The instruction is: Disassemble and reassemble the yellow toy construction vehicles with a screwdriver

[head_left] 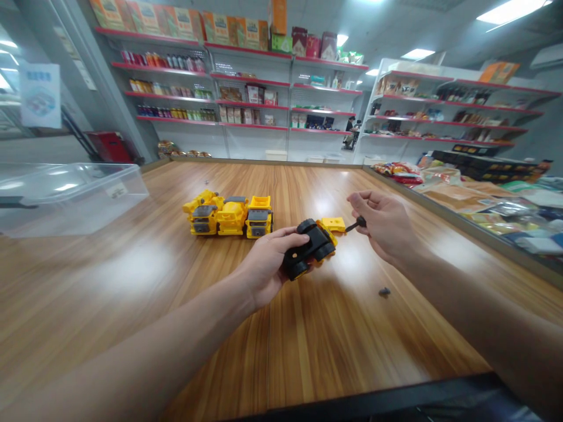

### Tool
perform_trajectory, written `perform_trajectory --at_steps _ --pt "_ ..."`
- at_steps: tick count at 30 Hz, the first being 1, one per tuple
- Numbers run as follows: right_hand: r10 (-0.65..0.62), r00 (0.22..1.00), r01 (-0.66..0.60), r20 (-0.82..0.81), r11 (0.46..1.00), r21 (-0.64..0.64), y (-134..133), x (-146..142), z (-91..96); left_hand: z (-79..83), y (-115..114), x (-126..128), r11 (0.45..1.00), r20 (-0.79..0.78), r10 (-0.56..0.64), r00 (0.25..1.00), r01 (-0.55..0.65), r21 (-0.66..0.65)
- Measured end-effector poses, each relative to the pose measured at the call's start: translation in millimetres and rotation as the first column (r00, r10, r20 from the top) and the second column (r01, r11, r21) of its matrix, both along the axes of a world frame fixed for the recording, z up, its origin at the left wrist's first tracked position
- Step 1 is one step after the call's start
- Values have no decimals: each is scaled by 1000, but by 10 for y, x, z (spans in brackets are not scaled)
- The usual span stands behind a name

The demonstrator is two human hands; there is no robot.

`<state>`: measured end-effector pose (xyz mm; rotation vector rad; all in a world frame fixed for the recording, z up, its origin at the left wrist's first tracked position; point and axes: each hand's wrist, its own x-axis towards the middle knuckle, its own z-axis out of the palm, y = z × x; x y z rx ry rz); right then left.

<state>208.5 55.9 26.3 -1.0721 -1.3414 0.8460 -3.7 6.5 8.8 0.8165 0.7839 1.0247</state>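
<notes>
My left hand (275, 258) is closed around a yellow and black toy truck (310, 246), tipped so its black underside and wheels face me. A yellow part (333, 224) juts from the truck's far right end. Beside it, my right hand (382, 225) is closed on a small black screwdriver (360, 222), whose shaft slants left and down to that yellow part. Whether the tip sits in a screw is too small to tell. On the table below my right hand lies a small dark grey piece (384, 291).
Three yellow toy construction vehicles (232, 215) stand side by side beyond my left hand on the wooden table (185, 328). A clear plastic bin (79, 196) is at the left. Packaged goods (475, 193) lie along the right edge. Stocked shelves (250, 105) line the back, with a person (350, 132) far off.
</notes>
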Motion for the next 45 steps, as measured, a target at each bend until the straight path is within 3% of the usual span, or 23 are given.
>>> perform_trajectory --at_steps 5,9,12,15,19,22,27,35,40,45 --pt "-86 994 63 64 953 296 -254 -179 20 -5 -52 32 1000 -60 -3 998 2 -7" --pt "-146 972 60 183 911 407 -476 -300 9 -26 -92 64 1000 -82 -9 997 9 7" --pt "-129 952 0 279 907 421 -544 -335 3 -13 -122 83 1000 -127 1 992 0 9" --pt "-25 937 -129 350 902 411 -539 -337 5 12 -145 91 1000 -142 16 990 -15 10" --pt "196 931 -311 308 867 388 -511 -344 -22 20 -156 93 999 -145 41 989 -39 21" --pt "251 921 -356 299 854 380 -515 -349 -70 15 -152 96 997 -156 72 985 -67 36" --pt "240 866 -419 439 827 375 -525 -331 -147 11 -144 106 997 -156 68 985 -62 43" --pt "139 838 -391 527 827 403 -496 -305 -131 -5 -145 114 998 -107 39 993 -35 44" --pt "20 743 -433 669 776 458 -505 -286 -88 3 -151 115 999 -76 17 997 -14 41" --pt "-34 717 -452 696 737 502 -511 -286 -66 1 -152 116 999 -75 8 997 -4 54"
